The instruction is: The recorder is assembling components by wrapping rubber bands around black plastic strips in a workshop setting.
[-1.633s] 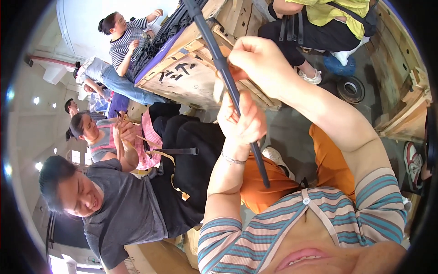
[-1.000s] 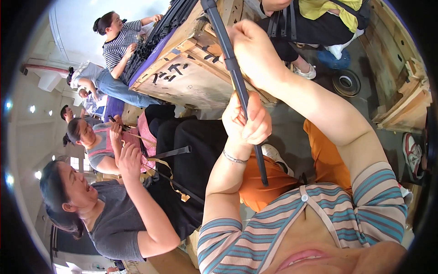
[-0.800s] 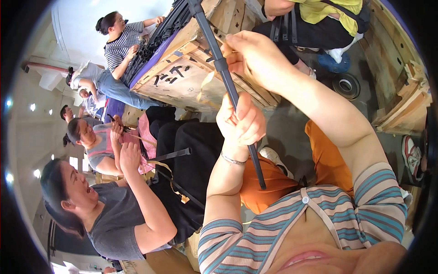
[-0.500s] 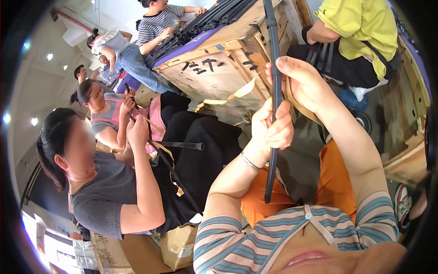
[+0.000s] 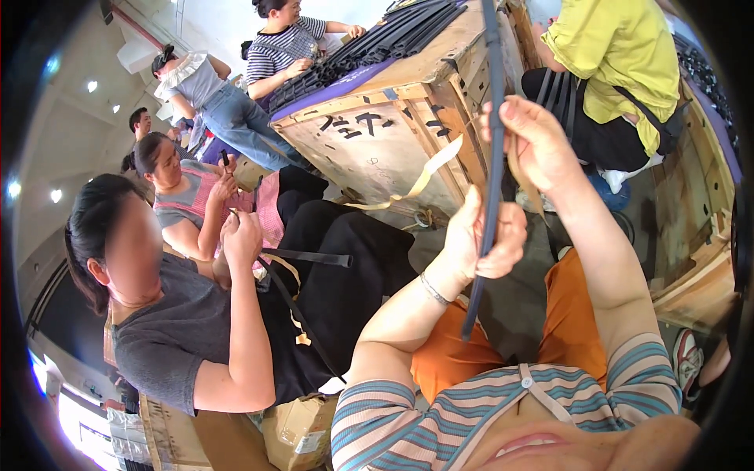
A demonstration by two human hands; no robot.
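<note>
A long, narrow black strip [image 5: 494,149] stands nearly upright in front of me, its lower end tilted a little to the left and its top running out of the frame. My left hand [image 5: 492,239] is wrapped round its lower half. Higher up, my right hand [image 5: 536,141] pinches the strip between thumb and fingers. A thin tan tape [image 5: 525,184] hangs below the right hand, beside the strip. Another curling piece of tan tape [image 5: 428,174] stretches off to the left, past the wooden crate; whether both pieces join is hidden.
Close on my left, a person in a dark grey shirt [image 5: 184,334] handles a black strip, with a person in a pink apron behind. A wooden crate [image 5: 377,149] bearing a pile of black strips [image 5: 369,51] stands ahead. A person in yellow [image 5: 613,59] sits ahead right. A cardboard box [image 5: 297,432] lies lower left.
Both my hands and the black strip have shifted to the right. My left hand is lower and farther from the right one along the strip, which now looks slightly bowed.
</note>
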